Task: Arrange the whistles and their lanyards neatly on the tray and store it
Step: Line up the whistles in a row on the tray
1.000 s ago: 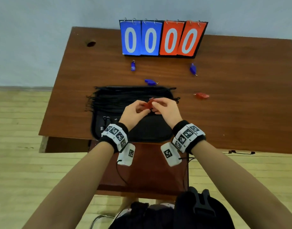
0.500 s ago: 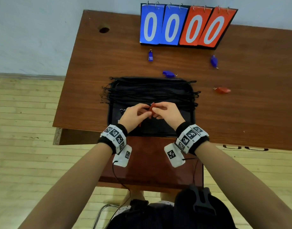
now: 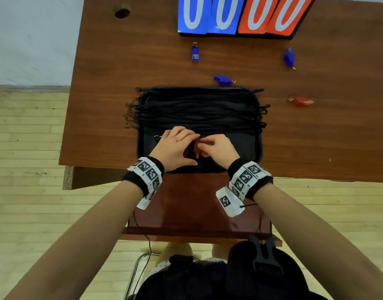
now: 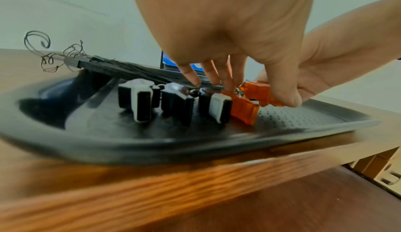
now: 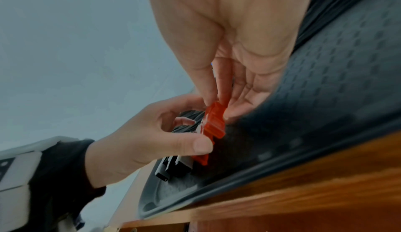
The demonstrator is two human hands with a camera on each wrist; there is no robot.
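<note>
I see the table (image 3: 104,87) with the tray (image 3: 259,148) at 6 o'clock, lanyards (image 3: 197,109) across its far half. Left hand (image 3: 175,148) and right hand (image 3: 218,149) each pinch a red whistle (image 4: 259,92) over the tray; another whistle (image 3: 300,101) lies at 3 o'clock.
</note>
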